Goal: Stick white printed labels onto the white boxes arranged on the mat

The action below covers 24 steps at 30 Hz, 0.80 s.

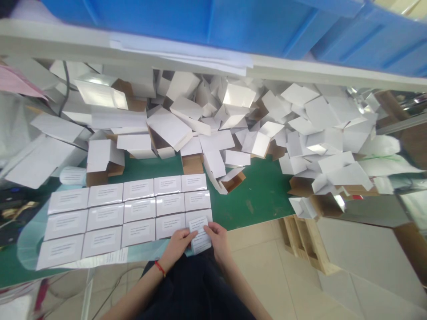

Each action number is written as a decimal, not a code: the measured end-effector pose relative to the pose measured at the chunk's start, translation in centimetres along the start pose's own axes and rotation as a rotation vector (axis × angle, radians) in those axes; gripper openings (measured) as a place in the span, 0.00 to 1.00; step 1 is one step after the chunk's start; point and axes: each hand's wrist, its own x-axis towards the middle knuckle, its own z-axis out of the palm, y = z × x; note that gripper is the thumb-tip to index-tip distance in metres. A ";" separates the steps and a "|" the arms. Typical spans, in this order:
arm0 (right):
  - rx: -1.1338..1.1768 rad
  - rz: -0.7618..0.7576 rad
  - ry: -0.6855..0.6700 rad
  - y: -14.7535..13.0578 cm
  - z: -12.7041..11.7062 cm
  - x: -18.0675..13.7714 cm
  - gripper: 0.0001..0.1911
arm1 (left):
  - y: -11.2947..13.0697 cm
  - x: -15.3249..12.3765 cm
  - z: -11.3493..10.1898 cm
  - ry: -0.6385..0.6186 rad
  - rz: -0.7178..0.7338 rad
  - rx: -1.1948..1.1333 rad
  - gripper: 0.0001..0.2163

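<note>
My left hand point(178, 245) and my right hand point(218, 238) both pinch a small white box point(200, 234) with a printed label, held just over the near edge of the green table point(260, 195). The left fingers grip its left side, the right fingers its right side. A red string circles my left wrist. Right beside the held box lies a neat grid of labelled white boxes point(133, 209) in three rows, flat on the green mat.
A big heap of loose open white cartons point(233, 120) fills the back of the table. Blue bins point(233, 22) sit on a shelf above. A wooden pallet point(307, 244) stands on the tiled floor at the right.
</note>
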 end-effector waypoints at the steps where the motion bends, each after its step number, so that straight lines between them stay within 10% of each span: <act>1: 0.000 0.006 0.015 0.0 0.1 0.2 0.18 | 0.1 0.1 0.0 0.000 0.000 0.003 0.25; 24: -0.156 -0.039 0.068 -0.8 0.9 1.3 0.19 | 1.1 0.6 0.4 0.132 0.000 0.016 0.28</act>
